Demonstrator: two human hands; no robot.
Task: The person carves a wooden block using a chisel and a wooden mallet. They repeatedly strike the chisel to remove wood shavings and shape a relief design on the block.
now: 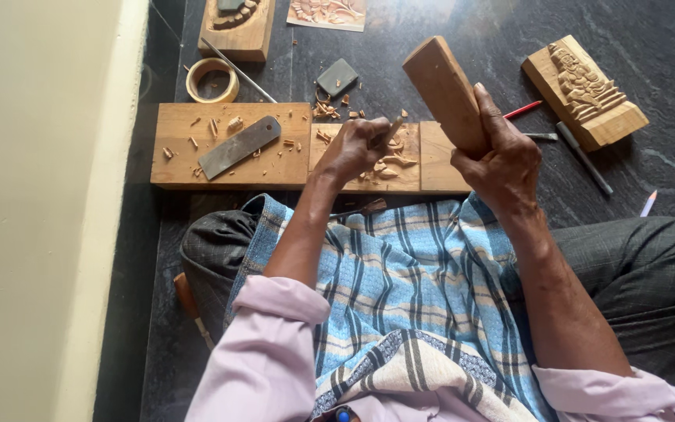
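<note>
Under the left hand (pixel 357 148), chisel (pixel 391 130) tip hidden

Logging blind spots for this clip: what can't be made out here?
Head view only:
- Chisel tip: hidden under the left hand.
- Carving on the small panel: mostly covered by that hand and wood chips.
- Mallet handle: wrapped by the right hand.
- Block and carved sheet at top: cut off by the frame edge.

Soft, even daylight fills the scene, with a pale glare on the polished dark floor (pixel 431 16) at the top, only faint shadows beside the wooden blocks, and sharp focus nearly throughout, without noticeable blur.
</note>
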